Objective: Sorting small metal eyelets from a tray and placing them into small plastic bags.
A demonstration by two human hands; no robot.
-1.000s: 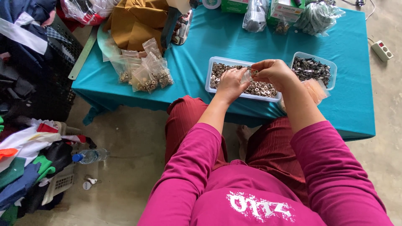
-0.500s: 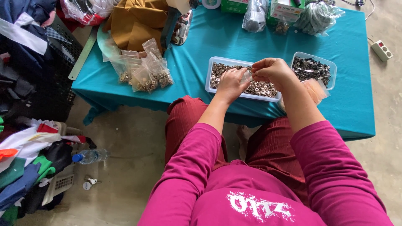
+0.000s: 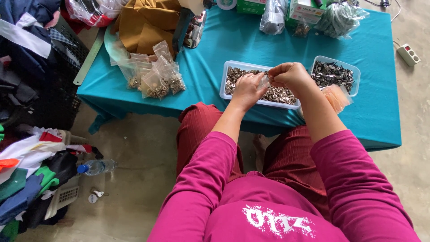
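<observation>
My left hand [image 3: 247, 89] and my right hand [image 3: 290, 74] meet above a clear plastic tray [image 3: 229, 66] filled with small metal rings. Between their fingertips they pinch a small clear plastic bag [image 3: 264, 81]. A second clear tray [image 3: 356, 70] with darker metal parts sits to the right of my right hand. Several filled little bags [image 3: 154, 77] lie in a pile to the left on the teal tablecloth [image 3: 376, 121].
A mustard cloth [image 3: 145, 24] and a metal ruler [image 3: 88, 60] lie at the table's left end. Green boxes [image 3: 307, 10] and plastic bags stand at the back. Clothes [image 3: 27, 166] and a water bottle [image 3: 95, 167] are on the floor at left, a power strip [image 3: 408, 54] at right.
</observation>
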